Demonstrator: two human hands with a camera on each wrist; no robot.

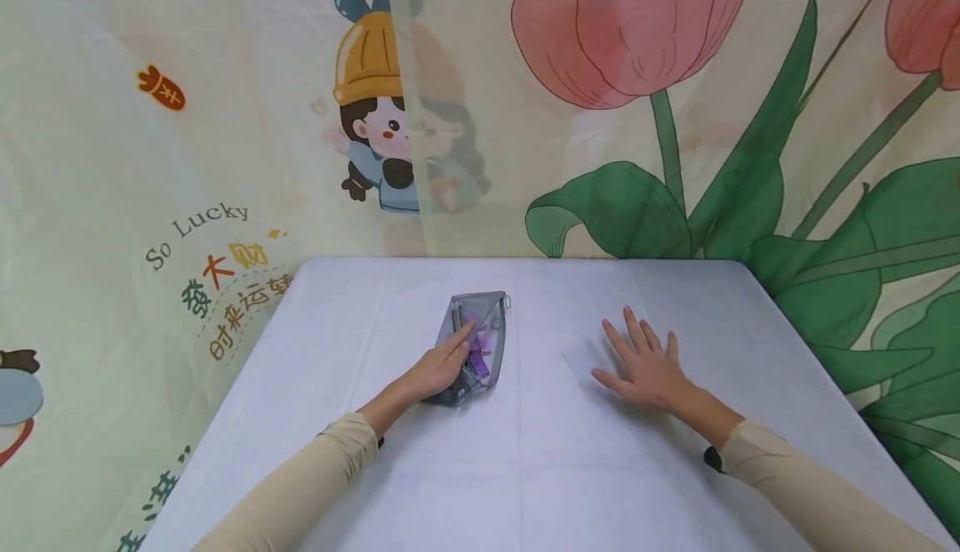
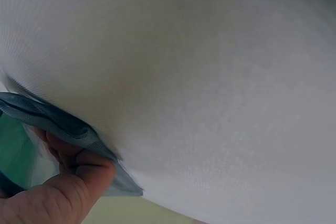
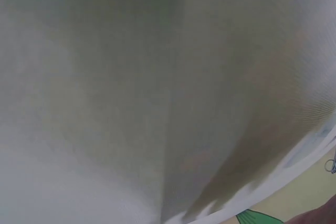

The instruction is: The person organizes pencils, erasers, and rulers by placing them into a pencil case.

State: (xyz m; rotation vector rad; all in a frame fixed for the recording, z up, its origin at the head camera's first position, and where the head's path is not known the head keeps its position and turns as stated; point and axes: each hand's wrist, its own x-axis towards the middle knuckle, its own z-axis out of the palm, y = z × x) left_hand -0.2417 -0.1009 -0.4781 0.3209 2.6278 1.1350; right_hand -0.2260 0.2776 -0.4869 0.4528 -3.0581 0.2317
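A grey see-through mesh zip pouch lies on the white-covered table, with purple items and dark slim sticks showing inside. My left hand holds the pouch along its left side, one finger stretched over the top. In the left wrist view, thumb and curled fingers are at the pouch's grey edge. My right hand is spread with fingers apart, over or on a thin clear sheet. Whether the palm touches this sheet cannot be told. A small ring sits at the pouch's upper right corner.
The white tablecloth has faint fold lines. Behind the table's far edge hangs a printed curtain with tulips, a cartoon figure and lettering.
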